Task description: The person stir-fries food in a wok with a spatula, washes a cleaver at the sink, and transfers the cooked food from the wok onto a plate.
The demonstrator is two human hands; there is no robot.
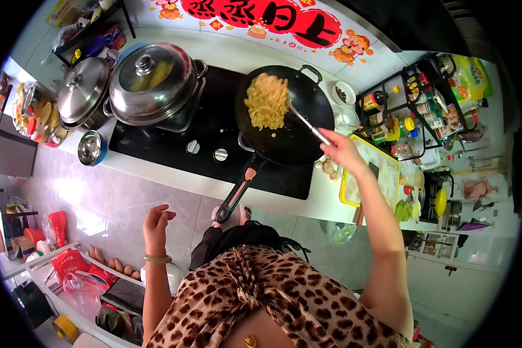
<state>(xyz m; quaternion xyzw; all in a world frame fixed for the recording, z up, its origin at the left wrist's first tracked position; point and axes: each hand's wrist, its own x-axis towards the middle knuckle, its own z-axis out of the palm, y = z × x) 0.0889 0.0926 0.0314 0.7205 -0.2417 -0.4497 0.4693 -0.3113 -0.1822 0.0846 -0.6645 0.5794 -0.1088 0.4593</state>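
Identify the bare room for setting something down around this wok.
Bare: the cooktop between the glass-lidded pot and the wok, and the white counter strip behind that gap. Crowded: right of the wok, with a small white bowl, yellow-rimmed tray and seasoning jars; left end, with a steel-lidded pot and small metal bowl.

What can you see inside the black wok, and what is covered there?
Inside the black wok is yellowish food, heaped at the end of a utensil held by the right hand. The food hides the utensil's tip and the wok surface behind it.
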